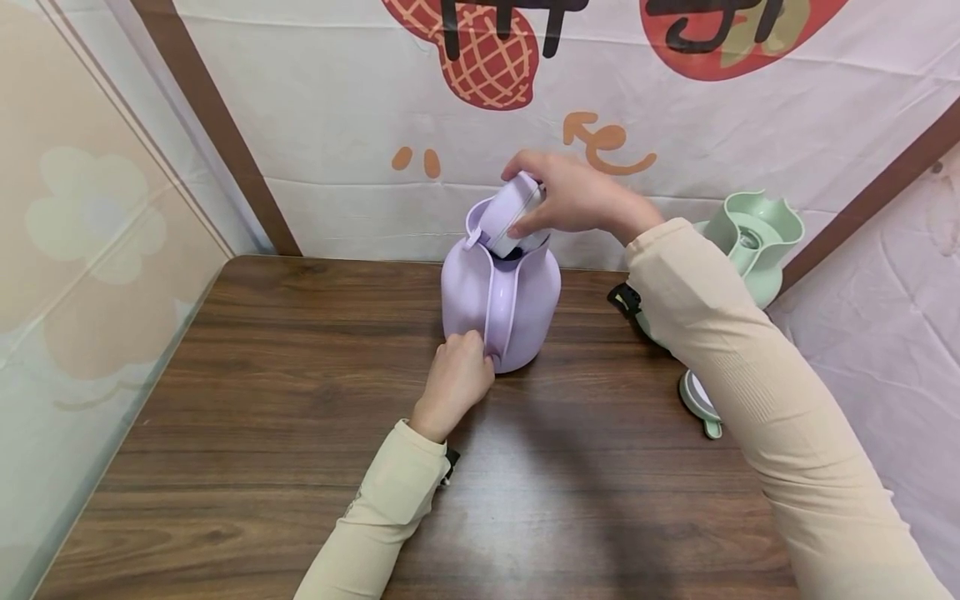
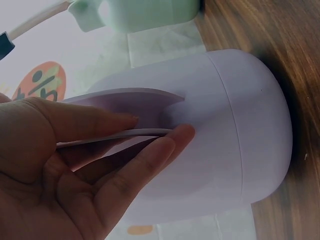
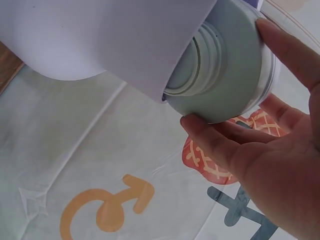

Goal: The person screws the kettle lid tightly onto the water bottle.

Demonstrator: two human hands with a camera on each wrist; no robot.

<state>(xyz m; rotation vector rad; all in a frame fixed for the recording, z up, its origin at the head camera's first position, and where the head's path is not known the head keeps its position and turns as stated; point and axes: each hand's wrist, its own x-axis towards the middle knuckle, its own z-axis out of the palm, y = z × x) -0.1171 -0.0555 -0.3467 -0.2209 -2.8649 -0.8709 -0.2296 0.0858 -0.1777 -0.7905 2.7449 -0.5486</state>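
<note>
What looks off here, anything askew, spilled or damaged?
The purple lid is tilted, not seated, at the mouth of the purple jug, though the right hand holds it. A green lid-like piece, partly hidden by the sleeve, lies on the table, not on the green jug. No spill or damage visible.

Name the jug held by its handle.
The rounded lilac plastic jug: the left hand pinches its curved handle; no hand holds the rounded green plastic jug.

Two jugs (image 1: 465,287) (image 1: 765,285), two lids (image 1: 506,215) (image 1: 697,407), two hands (image 1: 456,379) (image 1: 581,196), two sleeves (image 1: 390,492) (image 1: 750,367) and one wooden table (image 1: 285,375)
</note>
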